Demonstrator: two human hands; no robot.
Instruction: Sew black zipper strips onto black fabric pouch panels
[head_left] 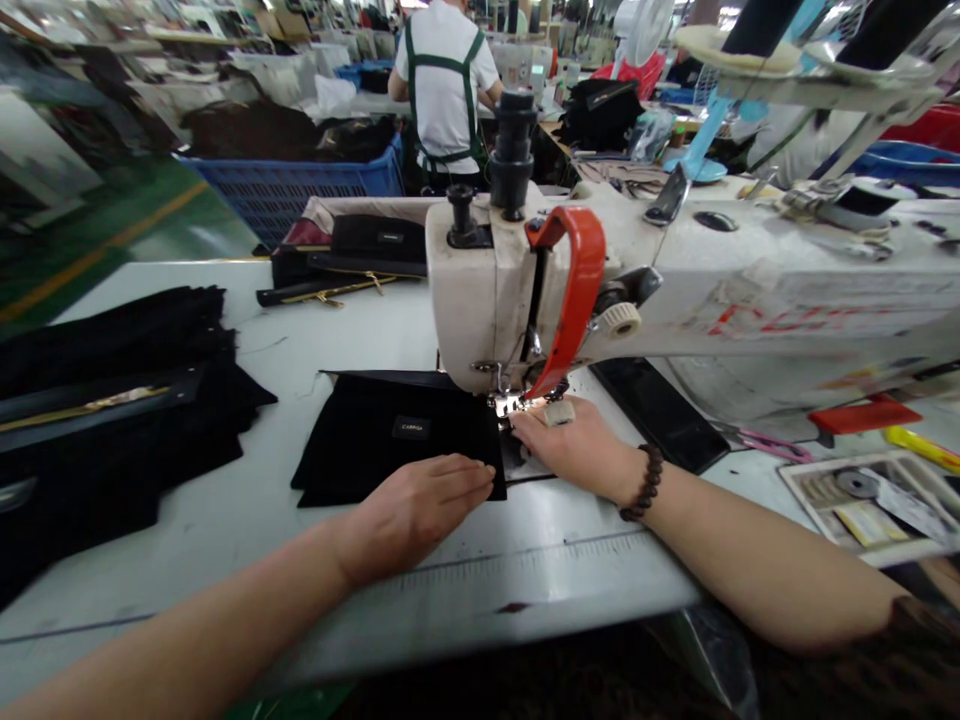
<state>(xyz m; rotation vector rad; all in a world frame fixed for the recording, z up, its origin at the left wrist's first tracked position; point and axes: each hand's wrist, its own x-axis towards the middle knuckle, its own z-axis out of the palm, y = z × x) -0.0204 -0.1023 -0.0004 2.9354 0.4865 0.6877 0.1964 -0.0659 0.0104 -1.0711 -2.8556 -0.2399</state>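
Note:
A black fabric piece [352, 440] with a small dark label [412, 428] lies flat on the white table, its right edge at the needle area of a sewing machine [469, 300]. My left hand [420, 515] rests on the lower right part of the fabric, fingers stretched out and lying flat. By the presser foot [504, 408], my right hand [577, 450] sits with its fingertips near the fabric's right edge; a light-coloured piece shows beside its fingers. Whether the right fingers pinch anything is too small to tell.
Black pieces with gold zippers [112, 400] are heaped at the left. Behind lie more black pieces [367, 250] and a blue basket [300, 190]. Pink scissors [772, 445] and a tray of small items [874, 500] are at the right. A person [448, 90] stands beyond the machine.

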